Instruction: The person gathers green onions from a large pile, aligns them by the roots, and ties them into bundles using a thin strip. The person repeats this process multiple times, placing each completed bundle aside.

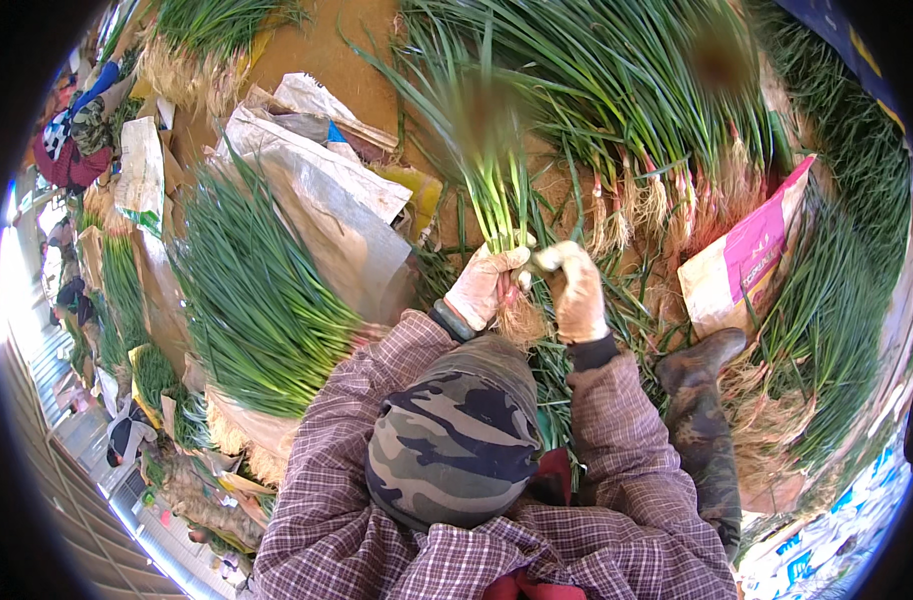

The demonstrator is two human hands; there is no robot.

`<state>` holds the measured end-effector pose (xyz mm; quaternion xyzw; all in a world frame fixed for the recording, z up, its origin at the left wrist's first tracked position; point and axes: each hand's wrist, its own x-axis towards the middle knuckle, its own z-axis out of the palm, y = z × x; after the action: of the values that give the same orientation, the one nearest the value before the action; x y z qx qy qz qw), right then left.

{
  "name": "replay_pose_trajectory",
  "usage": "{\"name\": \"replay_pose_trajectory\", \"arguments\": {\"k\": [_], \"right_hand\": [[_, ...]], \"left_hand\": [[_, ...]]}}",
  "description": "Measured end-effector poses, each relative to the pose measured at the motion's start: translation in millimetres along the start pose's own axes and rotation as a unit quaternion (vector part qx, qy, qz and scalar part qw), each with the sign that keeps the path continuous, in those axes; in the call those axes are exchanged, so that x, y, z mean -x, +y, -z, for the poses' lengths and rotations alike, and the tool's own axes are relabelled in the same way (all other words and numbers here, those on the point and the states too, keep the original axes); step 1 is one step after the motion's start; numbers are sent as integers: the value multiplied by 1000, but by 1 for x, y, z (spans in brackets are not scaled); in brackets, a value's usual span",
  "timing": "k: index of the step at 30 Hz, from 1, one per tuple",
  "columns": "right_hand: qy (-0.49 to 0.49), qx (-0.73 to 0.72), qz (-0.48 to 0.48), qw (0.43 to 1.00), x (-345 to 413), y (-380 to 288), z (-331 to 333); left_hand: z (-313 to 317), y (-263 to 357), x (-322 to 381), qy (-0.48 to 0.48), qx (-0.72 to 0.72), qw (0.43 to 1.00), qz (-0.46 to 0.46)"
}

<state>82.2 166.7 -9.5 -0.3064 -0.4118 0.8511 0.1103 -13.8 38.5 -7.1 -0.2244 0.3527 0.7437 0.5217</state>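
Observation:
My left hand (480,286), in a pale, soiled glove, is closed around a small bunch of green onions (499,201). Their leaves point away from me and their reddish bases and stringy roots (522,321) hang below the grip, towards my knee. Close on the right of the bunch is my right hand (579,289), gloved as well, its fingers bent in at the stems. Whether those fingers pinch a leaf or stem is too blurred to tell. Loose green leaves (554,390) lie beneath the hands.
A large heap of green onions (614,82) lies ahead, roots towards me. A neat pile (261,300) lies left, beside whitish plastic sacks (329,172). Right are a pink-and-white sack (749,247) bearing writing, my camouflage boot (700,360) and more onions (831,330). Other people sit far left.

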Motion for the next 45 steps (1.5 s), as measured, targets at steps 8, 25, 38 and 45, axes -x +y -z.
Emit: {"name": "replay_pose_trajectory", "arguments": {"k": [8, 25, 38, 45], "right_hand": [[-165, 660, -53, 731, 6, -29, 96], [51, 688, 93, 718, -10, -51, 23], [-46, 216, -222, 950, -6, -7, 77], [-2, -111, -183, 977, -42, -16, -7]], "left_hand": [[-12, 68, 28, -308, 163, 934, -73], [-17, 13, 6, -37, -44, 998, 14], [-3, -3, 3, -70, -66, 995, 1], [-13, -8, 7, -91, -30, 993, 63]]}}
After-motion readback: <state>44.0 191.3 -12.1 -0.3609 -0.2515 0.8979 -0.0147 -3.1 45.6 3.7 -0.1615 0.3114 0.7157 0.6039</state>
